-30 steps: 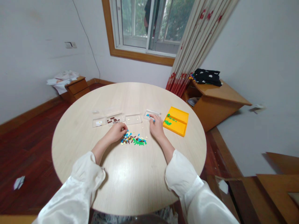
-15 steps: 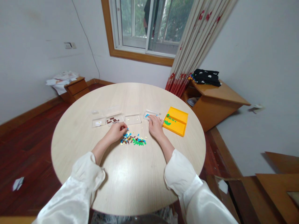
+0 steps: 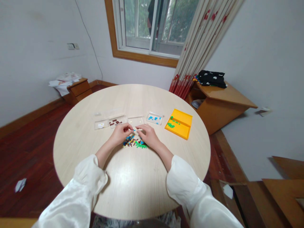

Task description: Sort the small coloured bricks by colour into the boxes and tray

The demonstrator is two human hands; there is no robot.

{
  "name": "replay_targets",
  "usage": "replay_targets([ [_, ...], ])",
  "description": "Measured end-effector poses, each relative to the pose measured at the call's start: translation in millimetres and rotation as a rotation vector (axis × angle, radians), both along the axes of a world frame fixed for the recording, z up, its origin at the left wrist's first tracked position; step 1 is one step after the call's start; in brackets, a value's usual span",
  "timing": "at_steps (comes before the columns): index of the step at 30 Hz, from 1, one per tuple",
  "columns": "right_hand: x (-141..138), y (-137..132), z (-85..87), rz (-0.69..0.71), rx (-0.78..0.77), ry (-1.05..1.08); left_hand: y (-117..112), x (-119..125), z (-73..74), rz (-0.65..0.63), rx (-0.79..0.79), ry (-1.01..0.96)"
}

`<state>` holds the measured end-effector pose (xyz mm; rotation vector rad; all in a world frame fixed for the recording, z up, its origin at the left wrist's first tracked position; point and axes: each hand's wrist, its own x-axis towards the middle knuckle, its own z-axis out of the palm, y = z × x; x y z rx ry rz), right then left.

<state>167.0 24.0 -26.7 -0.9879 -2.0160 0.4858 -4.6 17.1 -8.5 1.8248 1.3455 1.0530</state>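
Over the middle of the round table (image 3: 128,190), my left hand (image 3: 120,134) pinches a tiny blue building brick (image 3: 134,130) between thumb and fingertips. My right hand (image 3: 150,136) is close on its right, thumb and forefinger apart, fingertips near that brick but not visibly gripping it. Below both hands lies a loose pile of small bricks (image 3: 132,142) in brown, blue, green and pale yellow, partly covered by my fingers. Behind my right hand, a clear tray (image 3: 155,123) holds several blue bricks.
Further left stand a clear tray with brown bricks (image 3: 115,122), a small tray with a pale piece (image 3: 101,125), and a clear tray (image 3: 136,120) partly behind my hands. A yellow case (image 3: 184,132) at right carries green bricks (image 3: 171,125). A wooden cabinet (image 3: 213,110) stands beyond.
My right hand has left the blue-brick tray and moved left, up to my left hand. My left hand, with the blue brick, has shifted slightly right.
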Motion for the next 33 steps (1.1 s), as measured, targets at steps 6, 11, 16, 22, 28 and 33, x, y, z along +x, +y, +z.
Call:
replay_targets([
  [6, -3, -4, 2.1, 0.059, -0.016, 0.005, -1, 3, -2.3, -0.057, -0.040, -0.102],
  [11, -2, -5, 3.4, 0.052, -0.028, 0.003, -2, 4, -4.0, -0.078, -0.068, -0.147],
  [16, -2, -7, 7.2, 0.054, -0.020, 0.016, -2, 5, -3.8, -0.080, -0.087, -0.158],
  [22, -1, -4, 3.9, -0.029, -0.073, 0.107, -3, 5, -3.4, -0.056, -0.069, -0.125],
  [28, 17, 14, 0.3, -0.236, -0.074, 0.247, -3, 3, -6.1, -0.014, -0.058, -0.097],
  [33, 39, 28, -2.1, -0.423, 0.000, 0.216, -2, 3, -6.7, -0.019, -0.040, -0.084],
])
